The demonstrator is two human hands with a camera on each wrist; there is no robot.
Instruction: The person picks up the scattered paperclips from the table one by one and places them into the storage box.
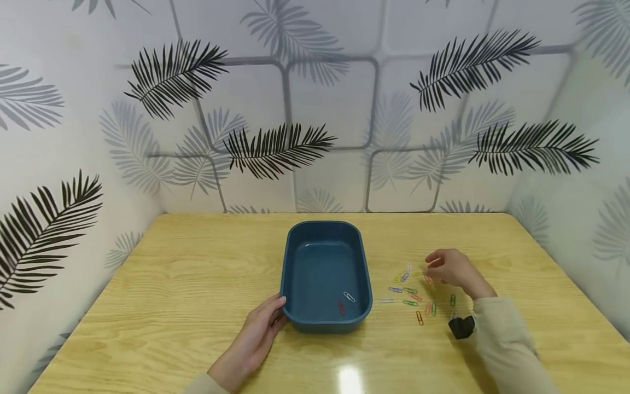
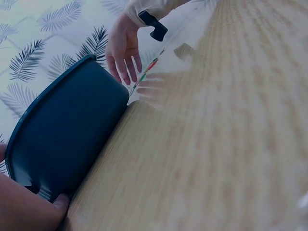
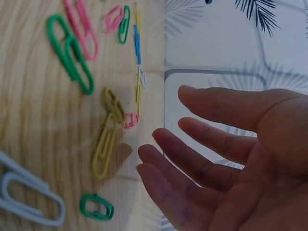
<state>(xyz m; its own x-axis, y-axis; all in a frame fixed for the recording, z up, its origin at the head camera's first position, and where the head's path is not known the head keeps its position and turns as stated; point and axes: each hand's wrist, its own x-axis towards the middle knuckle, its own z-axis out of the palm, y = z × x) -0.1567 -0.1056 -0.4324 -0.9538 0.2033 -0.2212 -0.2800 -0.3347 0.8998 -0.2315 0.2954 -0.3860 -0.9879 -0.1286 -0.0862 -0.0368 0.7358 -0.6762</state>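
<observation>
Leftmost, left hand: the left hand [image 1: 258, 331] grips the near left corner of a blue tray [image 1: 320, 268], a digit on the rim and the other fingers low against the outer wall.
Tray: just right of and beyond the left hand's grip, resting on the wooden table [image 1: 147, 284]; rectangular with rounded corners, its long axis running away from the person.
Inside the tray: two clips in the near right part, across the floor from the left hand. A red clip [image 1: 341, 307] points mostly away from the person; to its right, a white clip [image 1: 349, 296] lies slantwise.
Loose clips: scattered on the table between the tray and the right hand [image 1: 454, 269], in several colours and pointing many ways. A second white clip [image 1: 388, 300], nearest the tray, lies crosswise; a blue clip [image 1: 395, 289] also lies crosswise; an orange-red clip [image 1: 420, 318], nearer the person than the right hand, points roughly away from them.
Right hand: above the far right part of the scatter, fingers loosely bent, thumb well apart from them, grasping nothing; a yellow clip [image 3: 104, 144] lies near its fingertips.
Right wrist: a black object [image 1: 461, 327] sits at the sleeve, nearer the person than the right hand.
</observation>
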